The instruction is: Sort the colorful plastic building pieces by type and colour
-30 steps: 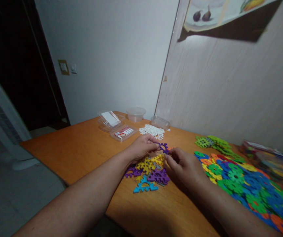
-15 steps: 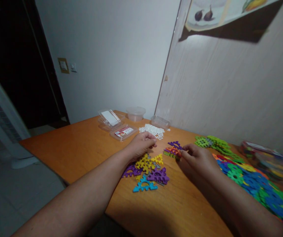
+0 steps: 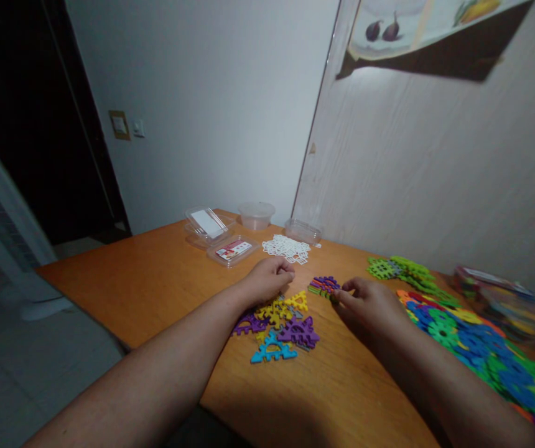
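Observation:
My right hand (image 3: 374, 306) pinches the right edge of a purple toothed building piece (image 3: 327, 282). That piece lies on a small stack of pink, orange and green building pieces (image 3: 316, 290). My left hand (image 3: 271, 277) is curled closed over the back of a loose pile; whatever its fingers hold, if anything, is hidden. In the pile are yellow building pieces (image 3: 274, 314), purple triangular pieces (image 3: 299, 333) and a light blue triangular piece (image 3: 274, 348). Some grey bits show among them.
White flat pieces (image 3: 287, 247) lie beyond my left hand. Behind stand clear plastic boxes (image 3: 234, 250) and a round tub (image 3: 257, 215). At right are lime-green pieces (image 3: 407, 274), a heap of colourful discs (image 3: 486, 345) and a filled clear box (image 3: 498, 295) by the wall.
The purple piece, held just above and behind the stack before, has come down onto it. My right hand has shifted slightly left and down. My left hand has dropped a little.

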A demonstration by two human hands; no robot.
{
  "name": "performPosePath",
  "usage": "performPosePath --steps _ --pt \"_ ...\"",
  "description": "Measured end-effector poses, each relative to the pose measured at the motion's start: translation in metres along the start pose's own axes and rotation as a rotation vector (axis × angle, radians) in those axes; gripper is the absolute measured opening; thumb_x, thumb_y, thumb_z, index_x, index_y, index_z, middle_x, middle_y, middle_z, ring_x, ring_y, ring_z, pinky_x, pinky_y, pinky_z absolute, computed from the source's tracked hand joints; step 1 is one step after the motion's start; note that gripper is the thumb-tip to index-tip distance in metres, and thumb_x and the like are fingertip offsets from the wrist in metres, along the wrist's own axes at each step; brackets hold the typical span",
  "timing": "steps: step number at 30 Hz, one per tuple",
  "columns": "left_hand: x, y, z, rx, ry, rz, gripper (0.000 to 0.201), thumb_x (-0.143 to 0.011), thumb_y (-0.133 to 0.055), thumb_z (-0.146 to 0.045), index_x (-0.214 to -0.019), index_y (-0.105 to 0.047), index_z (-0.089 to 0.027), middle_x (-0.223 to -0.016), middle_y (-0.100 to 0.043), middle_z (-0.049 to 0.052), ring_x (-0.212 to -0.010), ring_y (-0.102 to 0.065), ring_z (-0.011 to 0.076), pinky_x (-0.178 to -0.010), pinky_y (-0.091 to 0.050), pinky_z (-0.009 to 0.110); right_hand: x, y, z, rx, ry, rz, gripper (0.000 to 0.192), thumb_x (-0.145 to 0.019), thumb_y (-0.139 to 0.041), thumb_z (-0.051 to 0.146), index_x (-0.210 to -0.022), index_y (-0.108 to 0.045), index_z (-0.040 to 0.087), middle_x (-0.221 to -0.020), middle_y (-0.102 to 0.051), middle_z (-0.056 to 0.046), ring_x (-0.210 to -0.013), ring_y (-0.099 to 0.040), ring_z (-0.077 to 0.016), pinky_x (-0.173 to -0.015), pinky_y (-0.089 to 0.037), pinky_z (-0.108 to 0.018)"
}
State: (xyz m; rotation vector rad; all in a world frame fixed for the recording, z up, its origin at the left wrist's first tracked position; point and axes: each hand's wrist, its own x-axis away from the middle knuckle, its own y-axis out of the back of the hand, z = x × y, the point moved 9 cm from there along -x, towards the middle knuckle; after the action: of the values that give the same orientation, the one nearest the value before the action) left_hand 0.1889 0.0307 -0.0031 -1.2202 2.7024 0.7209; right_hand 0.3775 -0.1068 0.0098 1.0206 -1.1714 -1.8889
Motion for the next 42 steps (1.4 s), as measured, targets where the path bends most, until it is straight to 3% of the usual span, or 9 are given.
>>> performPosePath --steps 16,22,25,29,33,36,42 --pt "0.002 -0.001 0.002 0.114 0.056 0.023 0.016 -0.076 -0.062 -0.028 -0.084 -0.061 -0.015 -0.068 -0.056 -0.002 -0.059 -0.05 0.0093 -0.055 -0.036 0.02 0.001 0.0 0.003 -0.004 0.048 0.0 0.028 -0.087 -0.055 0.044 -0.082 -0.074 0.024 -0.068 -0.07 -0.007 -0.062 -0.061 -0.0216 -0.052 -0.031 -0.03" --pt "-0.002 0.0 0.007 0.105 0.056 0.008 0.016 -0.077 -0.061 -0.029 -0.085 -0.061 -0.014 -0.072 -0.06 0.001 -0.062 -0.053 0.0106 -0.058 -0.041 0.022 0.01 0.006 0.008 -0.072 0.046 -0.148 0.02 -0.081 -0.061 0.043 -0.084 -0.068 0.024 -0.064 -0.065 -0.001 -0.053 -0.051 -0.0159 -0.048 -0.026 -0.028" --pt "-0.002 -0.002 0.009 0.11 0.067 0.017 0.015 -0.078 -0.059 -0.028 -0.084 -0.061 -0.015 -0.071 -0.061 0.001 -0.062 -0.055 0.011 -0.058 -0.041 0.022 0.017 -0.003 0.026 -0.214 0.145 -0.005 0.018 -0.083 -0.057 0.037 -0.078 -0.065 0.023 -0.063 -0.063 -0.001 -0.055 -0.051 -0.0152 -0.048 -0.029 -0.026" --pt "0.0 -0.004 0.009 0.101 0.062 0.027 0.014 -0.076 -0.059 -0.026 -0.084 -0.061 -0.015 -0.072 -0.063 0.001 -0.064 -0.058 0.0117 -0.059 -0.043 0.022 0.037 -0.022 0.056 -0.423 0.28 0.358 0.014 -0.083 -0.056 0.03 -0.079 -0.064 0.021 -0.069 -0.064 -0.001 -0.063 -0.054 -0.0152 -0.053 -0.035 -0.024" --pt "0.001 -0.004 0.007 0.098 0.061 0.026 0.014 -0.078 -0.059 -0.028 -0.083 -0.061 -0.015 -0.073 -0.064 0.002 -0.066 -0.058 0.0118 -0.061 -0.045 0.022 0.056 -0.028 0.07 -0.597 0.255 0.599 0.011 -0.082 -0.062 0.03 -0.085 -0.059 0.021 -0.064 -0.052 0.004 -0.056 -0.043 -0.0111 -0.049 -0.03 -0.022" --pt "0.002 -0.004 0.005 0.095 0.052 0.044 0.015 -0.078 -0.059 -0.03 -0.082 -0.061 -0.015 -0.074 -0.064 0.002 -0.066 -0.058 0.0121 -0.061 -0.045 0.023 0.064 -0.03 0.077 -0.57 0.259 0.667 0.016 -0.079 -0.066 0.029 -0.09 -0.057 0.022 -0.066 -0.05 0.006 -0.055 -0.041 -0.0104 -0.047 -0.028 -0.022" --pt "0.002 -0.008 0.007 0.1 0.064 0.072 0.014 -0.078 -0.058 -0.028 -0.083 -0.06 -0.015 -0.07 -0.063 0.0 -0.063 -0.057 0.0117 -0.058 -0.043 0.022 0.061 -0.028 0.081 -0.452 0.332 0.603 0.009 -0.079 -0.058 0.021 -0.074 -0.051 0.021 -0.063 -0.048 0.005 -0.058 -0.041 -0.0104 -0.05 -0.027 -0.023"
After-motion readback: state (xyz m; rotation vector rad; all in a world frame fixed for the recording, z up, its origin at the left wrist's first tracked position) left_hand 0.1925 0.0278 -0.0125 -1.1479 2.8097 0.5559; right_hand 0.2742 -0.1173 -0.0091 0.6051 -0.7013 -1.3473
